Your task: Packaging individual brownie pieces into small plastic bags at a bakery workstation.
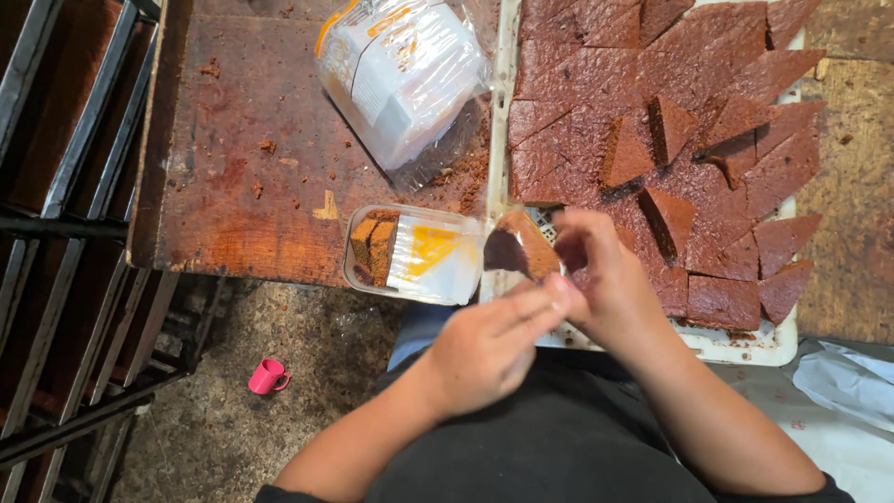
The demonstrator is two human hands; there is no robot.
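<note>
Left hand [489,345] nearest, fingers stretched flat, tips meeting the right hand [605,284] at the tray edge. Right hand fingers curled, pinching a triangular cake slice [520,250]; brown crumbly face, darker cut side, long axis slanting, tip pointing up-left toward the clear plastic box [410,253]. Box lies just left, long axis sideways, one slice inside, yellow-white label. Beyond: white tray [745,346] of matte brown cake triangles [689,121]. Farther left, bagged stack of boxes [400,74] on worn wooden table [242,158].

clear lidded box [410,253] (white-orange label) below bagged white containers [400,70].
</note>
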